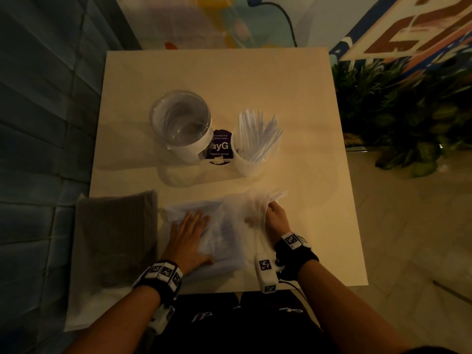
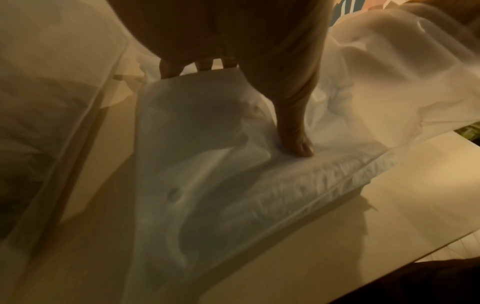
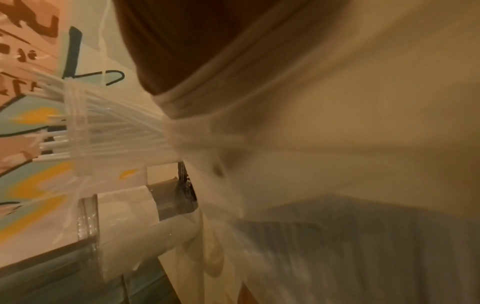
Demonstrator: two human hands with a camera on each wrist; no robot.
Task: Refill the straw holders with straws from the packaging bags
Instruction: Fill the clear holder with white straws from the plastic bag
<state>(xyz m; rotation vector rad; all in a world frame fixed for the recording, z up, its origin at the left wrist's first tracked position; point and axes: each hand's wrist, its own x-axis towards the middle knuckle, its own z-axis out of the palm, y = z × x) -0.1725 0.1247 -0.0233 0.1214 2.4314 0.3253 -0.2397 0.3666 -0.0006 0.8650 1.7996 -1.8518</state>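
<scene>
A translucent packaging bag [image 1: 224,231] of white straws lies at the table's near edge. My left hand [image 1: 189,233] lies flat on the bag's left part, fingers straight, thumb [image 2: 296,142] pressing the plastic. My right hand [image 1: 275,218] reaches into the bag's open right end and grips a bundle of straws [image 1: 277,194] poking out; the film [image 3: 337,102] hides its fingers in the right wrist view. Two holders stand mid-table: a clear one [image 1: 182,123] at left, holding no straws, and a holder [image 1: 251,146] filled with white straws [image 1: 260,131] at right.
A second bag [image 1: 115,241] with dark contents lies at the left, overhanging the table's near-left corner. A round purple sign [image 1: 220,146] stands between the holders. Green plants [image 1: 398,111] sit right of the table [image 1: 319,226]. A blue panelled wall runs along the left.
</scene>
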